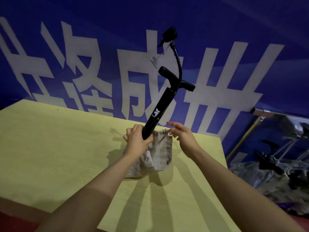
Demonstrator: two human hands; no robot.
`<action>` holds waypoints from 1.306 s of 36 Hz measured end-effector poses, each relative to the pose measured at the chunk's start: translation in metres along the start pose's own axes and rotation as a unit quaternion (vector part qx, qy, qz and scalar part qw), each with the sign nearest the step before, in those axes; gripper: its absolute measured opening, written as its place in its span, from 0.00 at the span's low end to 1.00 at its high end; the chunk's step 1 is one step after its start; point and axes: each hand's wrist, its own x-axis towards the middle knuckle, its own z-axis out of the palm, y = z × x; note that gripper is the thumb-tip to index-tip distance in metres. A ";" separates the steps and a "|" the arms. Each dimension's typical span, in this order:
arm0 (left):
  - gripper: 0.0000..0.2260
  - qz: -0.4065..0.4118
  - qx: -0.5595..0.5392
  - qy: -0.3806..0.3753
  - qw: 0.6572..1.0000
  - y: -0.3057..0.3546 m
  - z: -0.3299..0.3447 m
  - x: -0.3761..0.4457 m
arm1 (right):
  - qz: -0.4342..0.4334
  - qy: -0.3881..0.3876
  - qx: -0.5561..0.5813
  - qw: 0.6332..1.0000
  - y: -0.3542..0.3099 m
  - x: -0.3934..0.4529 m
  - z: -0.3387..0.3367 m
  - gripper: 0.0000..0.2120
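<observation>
The left hand [137,139] grips the black hand pump's [157,113] barrel, tilted, its lower end in a stained cloth bag [158,154] on the yellow counter [50,144]. The right hand [182,133] pinches the bag's rim (other fingers spread). Behind hangs a blue banner [83,56] with white characters.

Both bare forearms are stretched from the lower edge of the frame toward its centre. The left grip [137,139] is seen from the back, just left of centre, with fingers and thumb curled round the barrel of the pump [164,101]. The right grip [182,134] is held just right of centre, wrist bent. The rim of the cloth bag [161,153] is pinched between its thumb and forefinger, the other fingers being spread above.
</observation>
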 end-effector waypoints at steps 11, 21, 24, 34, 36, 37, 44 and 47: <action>0.22 0.036 0.071 -0.106 0.991 -0.006 0.000 0.003 | 0.005 -0.046 -0.049 0.998 -0.034 0.025 0.010 0.18; 0.40 -0.038 0.027 -0.282 0.958 -0.027 -0.009 0.013 | 0.032 0.002 -0.107 0.994 0.005 0.023 0.022 0.24; 0.34 -0.045 -0.007 -0.248 0.968 -0.024 -0.011 0.015 | 0.029 0.002 -0.159 0.987 0.025 0.026 0.026 0.23; 0.24 -0.044 -0.253 -0.084 0.963 0.000 -0.018 0.024 | -0.023 0.018 -0.266 0.963 0.027 0.029 0.047 0.23; 0.21 -0.040 -0.290 -0.067 0.954 0.006 -0.023 0.029 | -0.026 0.012 -0.277 0.961 0.025 0.031 0.048 0.24; 0.19 -0.037 -0.297 -0.061 0.952 0.009 -0.025 0.032 | -0.024 0.010 -0.283 0.959 0.023 0.032 0.048 0.24; 0.12 -0.064 -0.298 -0.013 0.952 0.029 -0.021 0.038 | -0.019 0.005 -0.318 0.948 0.020 0.034 0.042 0.25; 0.15 -0.075 -0.296 -0.016 0.952 0.036 -0.013 0.037 | -0.021 -0.019 -0.326 0.945 0.023 0.036 0.036 0.25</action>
